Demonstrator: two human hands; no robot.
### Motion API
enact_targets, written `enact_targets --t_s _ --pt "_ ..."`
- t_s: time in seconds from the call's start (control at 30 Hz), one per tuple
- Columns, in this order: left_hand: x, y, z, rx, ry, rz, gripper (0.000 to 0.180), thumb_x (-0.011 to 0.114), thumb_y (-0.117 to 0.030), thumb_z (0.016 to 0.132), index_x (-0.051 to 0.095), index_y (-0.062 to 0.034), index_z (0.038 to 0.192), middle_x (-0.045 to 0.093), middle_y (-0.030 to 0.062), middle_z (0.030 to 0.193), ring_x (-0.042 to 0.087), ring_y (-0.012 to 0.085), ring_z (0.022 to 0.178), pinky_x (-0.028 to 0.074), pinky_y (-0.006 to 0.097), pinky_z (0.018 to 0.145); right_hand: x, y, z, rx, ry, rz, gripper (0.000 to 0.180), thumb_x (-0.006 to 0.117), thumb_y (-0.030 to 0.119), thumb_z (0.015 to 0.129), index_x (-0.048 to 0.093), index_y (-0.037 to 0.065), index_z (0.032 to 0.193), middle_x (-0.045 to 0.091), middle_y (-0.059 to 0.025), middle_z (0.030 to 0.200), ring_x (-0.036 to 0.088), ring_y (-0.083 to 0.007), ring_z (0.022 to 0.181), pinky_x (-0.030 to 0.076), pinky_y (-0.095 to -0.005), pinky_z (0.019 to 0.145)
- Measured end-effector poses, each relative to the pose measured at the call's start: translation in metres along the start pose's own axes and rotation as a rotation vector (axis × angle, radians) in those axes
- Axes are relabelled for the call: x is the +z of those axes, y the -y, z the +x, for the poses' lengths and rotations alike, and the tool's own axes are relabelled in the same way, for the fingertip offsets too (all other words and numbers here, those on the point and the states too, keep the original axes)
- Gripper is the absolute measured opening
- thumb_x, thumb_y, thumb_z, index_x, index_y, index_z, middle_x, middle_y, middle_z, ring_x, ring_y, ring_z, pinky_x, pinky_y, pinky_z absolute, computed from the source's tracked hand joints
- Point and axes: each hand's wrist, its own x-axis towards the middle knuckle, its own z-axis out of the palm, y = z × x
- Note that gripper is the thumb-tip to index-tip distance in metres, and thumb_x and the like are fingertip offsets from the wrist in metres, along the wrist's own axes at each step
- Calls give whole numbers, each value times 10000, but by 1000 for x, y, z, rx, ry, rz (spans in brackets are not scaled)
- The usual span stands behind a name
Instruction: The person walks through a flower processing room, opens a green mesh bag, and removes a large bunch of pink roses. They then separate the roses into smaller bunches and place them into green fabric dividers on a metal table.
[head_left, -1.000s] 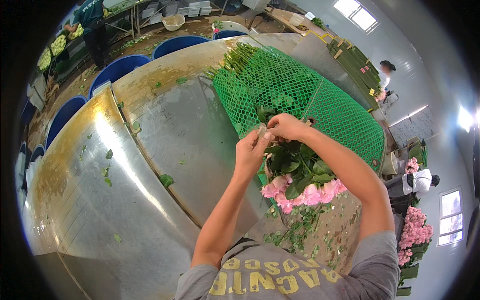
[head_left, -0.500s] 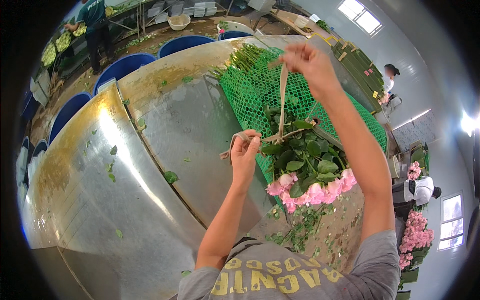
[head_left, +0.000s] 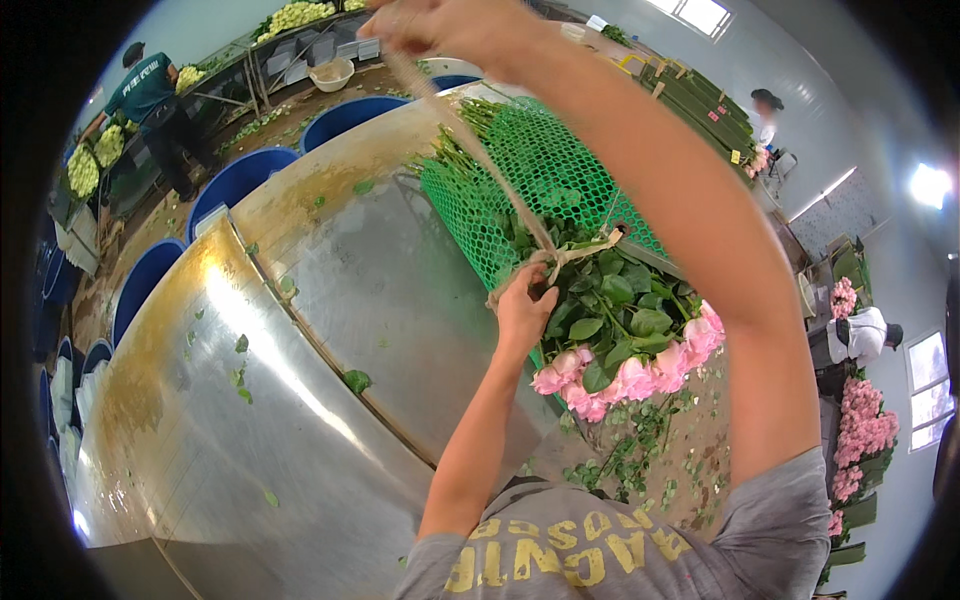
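Note:
A bunch of pink roses [head_left: 635, 380] lies at the table's near right edge, leaves toward me, wrapped in green plastic mesh [head_left: 570, 165]. Its cut stems [head_left: 465, 135] stick out at the far end. Around the leafy part runs a beige fabric strip [head_left: 478, 150], crossed near the mesh edge. My left hand [head_left: 522, 312] is closed on the strip beside that crossing, against the leaves. Raised high at the far side, my right hand [head_left: 450, 30] grips the strip's other end, which stretches taut and slanting between the two hands. Motion blurs the right hand slightly.
The wet metal table [head_left: 340, 260] carries loose leaves. Blue tubs [head_left: 240, 180] stand along its far left edge. One co-worker [head_left: 150, 105] is at a rack of pale flowers; another [head_left: 860, 335] is beside pink roses [head_left: 865, 420] at right. Leaves litter the floor.
My right hand has swung up and left, drawing the strip into a long slant. My left hand has moved right, in against the bunch at the crossing.

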Motion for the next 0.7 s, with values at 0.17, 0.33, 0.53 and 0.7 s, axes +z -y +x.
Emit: enact_targets --t_s 0.17,0.33,0.53,0.7 --pt "-16 4 1 -115 50 -238 195 672 -85 809 642 3 980 595 -23 758 485 44 638 389 198 560 17 -59 -52 172 255 -334 431 576 107 797 524 -3 1211 671 -138 877 647 -192 760 522 -319 710" --pt "-32 -3 -10 -130 4 -390 190 666 -50 805 620 -30 988 577 -45 803 461 19 641 355 173 548 -12 -90 -174 468 751 -648 356 607 127 741 589 53 1089 655 -158 904 631 -344 838 494 -433 767" --pt "-38 -3 -25 -220 40 -705 259 631 -13 791 566 -51 1039 572 -16 863 481 43 639 362 190 534 -16 -108 -240 485 788 -851 191 624 187 750 641 113 925 663 -115 855 634 -322 828 499 -453 695" --pt "-50 11 -34 -258 -159 -345 178 601 -58 831 585 -32 1007 574 -17 748 458 40 561 346 194 480 -65 -107 -215 395 273 -820 136 569 210 790 639 137 881 653 -122 832 626 -318 778 501 -433 668"
